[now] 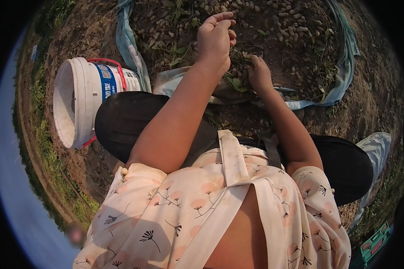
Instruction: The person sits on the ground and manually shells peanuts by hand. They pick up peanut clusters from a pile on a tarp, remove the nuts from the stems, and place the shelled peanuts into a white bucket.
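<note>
My left hand (pixel 217 40) is raised over unshelled peanuts (pixel 291 30) lying on soil, its fingers curled and its thumb bent in. Whether something small sits between the fingertips is not clear. Lower and to the right, my right hand (pixel 261 74) reaches down beside green peanut leaves (pixel 236 83) and stems. Its fingertips touch or nearly touch the plant litter, and the inner side of the hand is hidden. Pale blue cloth or sheeting (pixel 345 77) borders the heap of peanuts, soil and leaves on both sides and along the near edge.
A white plastic bucket (pixel 87 101) with a red handle lies on its side at the left, by my left knee. A pale sheet (pixel 378 148) lies beyond my right knee. A green plastic crate (pixel 375 245) stands at the lower right. Green plants (pixel 43 134) line the left.
</note>
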Tool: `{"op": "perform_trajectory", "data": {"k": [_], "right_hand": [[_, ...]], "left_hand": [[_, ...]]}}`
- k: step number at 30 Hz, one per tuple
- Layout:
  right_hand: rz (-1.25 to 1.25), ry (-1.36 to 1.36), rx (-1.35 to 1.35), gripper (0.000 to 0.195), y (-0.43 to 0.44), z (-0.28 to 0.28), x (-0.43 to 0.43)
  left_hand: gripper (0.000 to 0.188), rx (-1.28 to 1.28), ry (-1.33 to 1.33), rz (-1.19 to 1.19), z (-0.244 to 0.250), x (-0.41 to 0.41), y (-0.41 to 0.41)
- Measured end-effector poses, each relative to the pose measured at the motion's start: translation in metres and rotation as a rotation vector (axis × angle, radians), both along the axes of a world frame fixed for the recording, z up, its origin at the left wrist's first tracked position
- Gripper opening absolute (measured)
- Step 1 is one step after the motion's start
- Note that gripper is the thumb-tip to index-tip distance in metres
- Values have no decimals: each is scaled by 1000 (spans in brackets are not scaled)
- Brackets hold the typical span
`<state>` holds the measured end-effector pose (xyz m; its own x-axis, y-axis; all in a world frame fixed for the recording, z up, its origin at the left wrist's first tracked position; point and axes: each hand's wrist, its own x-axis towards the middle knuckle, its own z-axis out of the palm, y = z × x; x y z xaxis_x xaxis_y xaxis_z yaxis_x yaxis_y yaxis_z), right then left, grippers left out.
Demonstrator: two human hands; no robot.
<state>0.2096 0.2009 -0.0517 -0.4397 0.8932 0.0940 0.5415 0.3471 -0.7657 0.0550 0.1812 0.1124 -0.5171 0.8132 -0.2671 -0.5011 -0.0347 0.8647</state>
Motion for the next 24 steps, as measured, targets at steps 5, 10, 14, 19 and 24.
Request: {"op": "perform_trajectory", "data": {"k": [5, 10, 14, 19, 24], "right_hand": [[-328, 18, -214, 28, 26, 6, 18], [-471, 334, -629, 26, 54, 0, 45], [-412, 603, -670, 19, 53, 48, 23], [-138, 830, -543, 15, 41, 130, -6], [-75, 725, -286, 17, 40, 135, -10]], "left_hand": [[21, -62, 16, -66, 2, 3, -2], [18, -22, -1, -217, -1, 1, -1], [16, -98, 83, -250, -5, 9, -1], [17, -116, 91, -324, -12, 18, 2], [21, -10, -60, -425, -14, 19, 5]]}}
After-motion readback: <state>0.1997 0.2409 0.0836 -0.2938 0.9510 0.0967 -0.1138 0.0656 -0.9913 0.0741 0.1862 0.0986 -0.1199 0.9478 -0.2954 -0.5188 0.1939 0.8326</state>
